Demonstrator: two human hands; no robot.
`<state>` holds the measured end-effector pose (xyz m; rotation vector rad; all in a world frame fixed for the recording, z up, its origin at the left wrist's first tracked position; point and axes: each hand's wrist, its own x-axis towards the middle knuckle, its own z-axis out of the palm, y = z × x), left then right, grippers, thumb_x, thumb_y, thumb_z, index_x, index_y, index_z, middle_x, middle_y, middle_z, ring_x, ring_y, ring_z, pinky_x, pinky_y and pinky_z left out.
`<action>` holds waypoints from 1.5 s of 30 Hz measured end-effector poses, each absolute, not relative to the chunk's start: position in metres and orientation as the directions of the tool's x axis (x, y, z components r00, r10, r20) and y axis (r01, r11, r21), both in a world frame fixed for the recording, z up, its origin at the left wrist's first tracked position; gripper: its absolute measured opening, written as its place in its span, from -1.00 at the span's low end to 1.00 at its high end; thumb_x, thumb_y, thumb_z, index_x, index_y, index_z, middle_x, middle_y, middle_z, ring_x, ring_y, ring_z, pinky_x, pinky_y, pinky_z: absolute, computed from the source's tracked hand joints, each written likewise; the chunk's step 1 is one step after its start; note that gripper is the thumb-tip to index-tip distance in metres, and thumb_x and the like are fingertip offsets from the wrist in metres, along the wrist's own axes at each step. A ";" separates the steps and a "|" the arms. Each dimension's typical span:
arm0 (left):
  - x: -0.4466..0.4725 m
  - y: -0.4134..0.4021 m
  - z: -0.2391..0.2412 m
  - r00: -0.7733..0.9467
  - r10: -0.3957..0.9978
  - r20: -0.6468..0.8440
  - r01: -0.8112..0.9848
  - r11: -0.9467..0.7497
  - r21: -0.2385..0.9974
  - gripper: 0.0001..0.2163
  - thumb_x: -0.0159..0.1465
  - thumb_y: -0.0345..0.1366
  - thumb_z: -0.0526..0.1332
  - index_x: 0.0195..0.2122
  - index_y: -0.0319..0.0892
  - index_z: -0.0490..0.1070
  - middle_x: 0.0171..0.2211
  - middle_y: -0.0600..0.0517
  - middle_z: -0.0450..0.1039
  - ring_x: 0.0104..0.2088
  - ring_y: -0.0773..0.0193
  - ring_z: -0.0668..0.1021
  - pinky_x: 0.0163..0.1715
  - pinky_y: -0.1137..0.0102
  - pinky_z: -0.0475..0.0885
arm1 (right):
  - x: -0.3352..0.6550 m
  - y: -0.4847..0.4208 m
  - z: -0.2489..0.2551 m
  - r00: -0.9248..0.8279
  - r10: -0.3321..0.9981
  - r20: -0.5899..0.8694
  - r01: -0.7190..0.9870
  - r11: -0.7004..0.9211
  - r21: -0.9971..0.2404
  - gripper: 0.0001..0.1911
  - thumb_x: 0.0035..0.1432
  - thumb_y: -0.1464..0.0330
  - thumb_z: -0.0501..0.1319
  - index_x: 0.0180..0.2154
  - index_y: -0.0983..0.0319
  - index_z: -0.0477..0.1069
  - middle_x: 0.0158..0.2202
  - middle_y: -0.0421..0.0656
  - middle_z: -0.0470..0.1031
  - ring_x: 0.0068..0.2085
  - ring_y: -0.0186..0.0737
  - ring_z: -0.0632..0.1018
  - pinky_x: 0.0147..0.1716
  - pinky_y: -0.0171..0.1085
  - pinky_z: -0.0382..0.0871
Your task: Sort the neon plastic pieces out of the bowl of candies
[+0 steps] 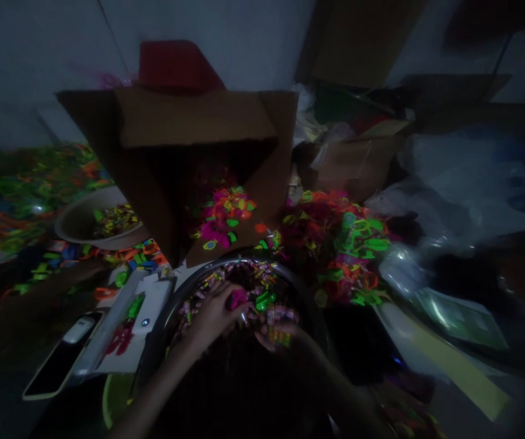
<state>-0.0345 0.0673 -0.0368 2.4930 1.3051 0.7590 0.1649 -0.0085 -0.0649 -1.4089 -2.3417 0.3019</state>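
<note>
The view is dark and partly blurred. My left hand reaches over a round metal basin, its fingers closed around a small pink plastic piece. My right hand, also over the basin, is curled around small striped pieces in pink, yellow and orange that look like wrapped candies. Between both hands a shiny green plastic piece lies on top of the basin's contents. Many similar small wrapped candies fill the basin. My right fingertips are partly hidden.
Behind the basin an open cardboard box lies tipped, spilling colourful plastic pieces. Another bright heap is at right. At left are a bowl, a phone, a white box and another person's arm.
</note>
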 end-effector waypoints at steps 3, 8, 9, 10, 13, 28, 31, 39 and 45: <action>-0.030 0.052 -0.027 0.469 0.829 0.305 0.603 -0.553 0.574 -0.94 0.27 -0.28 0.16 -0.28 -0.10 0.39 -0.30 0.07 0.47 -0.20 0.22 0.50 -0.19 0.36 0.39 | 0.162 -0.007 -0.061 -0.454 0.871 0.184 0.757 0.487 -0.436 -0.71 0.25 0.27 0.12 -0.03 0.24 0.34 -0.02 -0.09 0.40 -0.11 -0.23 0.48 -0.14 -0.13 0.43; -0.030 0.047 -0.027 0.425 0.866 0.262 0.545 -0.476 0.690 -0.92 0.26 -0.26 0.19 -0.25 -0.10 0.40 -0.27 0.07 0.48 -0.22 0.24 0.52 -0.21 0.37 0.40 | 0.159 -0.006 -0.055 -0.469 0.851 0.236 0.620 0.508 -0.598 -0.70 0.24 0.28 0.13 -0.02 0.24 0.34 -0.01 -0.08 0.39 -0.10 -0.22 0.48 -0.12 -0.12 0.43; -0.031 0.047 -0.029 0.414 0.873 0.258 0.539 -0.463 0.704 -0.92 0.24 -0.26 0.21 -0.25 -0.10 0.39 -0.27 0.08 0.49 -0.23 0.25 0.53 -0.22 0.38 0.40 | 0.159 -0.006 -0.055 -0.463 0.848 0.256 0.583 0.510 -0.633 -0.71 0.24 0.28 0.13 -0.03 0.24 0.34 -0.02 -0.09 0.40 -0.10 -0.22 0.49 -0.12 -0.12 0.43; -0.032 0.047 -0.030 0.402 0.879 0.256 0.537 -0.453 0.711 -0.90 0.23 -0.26 0.23 -0.24 -0.09 0.39 -0.28 0.09 0.49 -0.24 0.26 0.53 -0.23 0.39 0.40 | 0.159 -0.006 -0.054 -0.455 0.846 0.277 0.544 0.511 -0.666 -0.72 0.24 0.28 0.13 -0.03 0.24 0.35 -0.03 -0.09 0.41 -0.10 -0.22 0.49 -0.12 -0.12 0.44; -0.034 0.044 -0.031 0.369 0.891 0.266 0.569 -0.443 0.693 -0.84 0.17 -0.24 0.29 -0.25 -0.09 0.38 -0.31 0.10 0.47 -0.28 0.25 0.53 -0.26 0.38 0.42 | 0.158 -0.005 -0.053 -0.403 0.848 0.344 0.418 0.505 -0.755 -0.80 0.24 0.36 0.12 -0.14 0.29 0.43 -0.03 -0.09 0.45 -0.12 -0.29 0.53 -0.15 -0.19 0.48; -0.041 0.017 -0.019 0.373 0.806 0.460 0.552 -0.591 0.588 -0.78 0.22 -0.07 0.22 -0.28 -0.10 0.44 -0.39 0.07 0.34 -0.35 0.27 0.47 -0.38 0.38 0.42 | 0.160 -0.013 -0.042 -0.113 0.959 0.260 0.369 0.284 -0.885 -0.61 0.02 0.47 0.23 -0.06 0.28 0.30 -0.18 -0.09 0.51 -0.21 -0.29 0.55 -0.19 -0.33 0.46; -0.041 0.013 -0.015 0.395 0.775 0.494 0.586 -0.626 0.514 -0.78 0.22 -0.06 0.21 -0.29 -0.11 0.45 -0.42 0.07 0.29 -0.38 0.27 0.43 -0.41 0.38 0.38 | 0.166 -0.016 -0.038 -0.159 0.938 0.309 0.460 0.347 -0.817 -0.56 -0.05 0.52 0.19 -0.07 0.23 0.30 -0.12 -0.07 0.49 -0.15 -0.24 0.54 -0.16 -0.33 0.44; -0.039 -0.002 0.002 0.557 0.577 0.598 0.659 -0.745 0.104 -0.87 0.31 -0.30 0.10 -0.37 -0.16 0.36 -0.46 0.06 0.29 -0.42 0.26 0.33 -0.42 0.37 0.31 | 0.172 -0.024 -0.014 -0.300 0.878 0.373 0.670 0.472 -0.573 -0.55 -0.16 0.60 0.06 -0.16 0.21 0.35 -0.31 -0.14 0.54 -0.30 -0.25 0.57 -0.37 -0.40 0.42; -0.039 -0.009 0.003 0.601 0.462 0.652 0.675 -0.730 -0.104 -0.88 0.35 -0.39 0.02 -0.28 -0.17 0.33 -0.37 0.00 0.33 -0.32 0.19 0.37 -0.23 0.26 0.31 | 0.169 -0.024 -0.007 -0.331 0.809 0.485 0.697 0.556 -0.453 -0.56 -0.13 0.57 -0.01 -0.14 0.30 0.33 -0.38 -0.09 0.55 -0.40 -0.21 0.57 -0.47 -0.35 0.42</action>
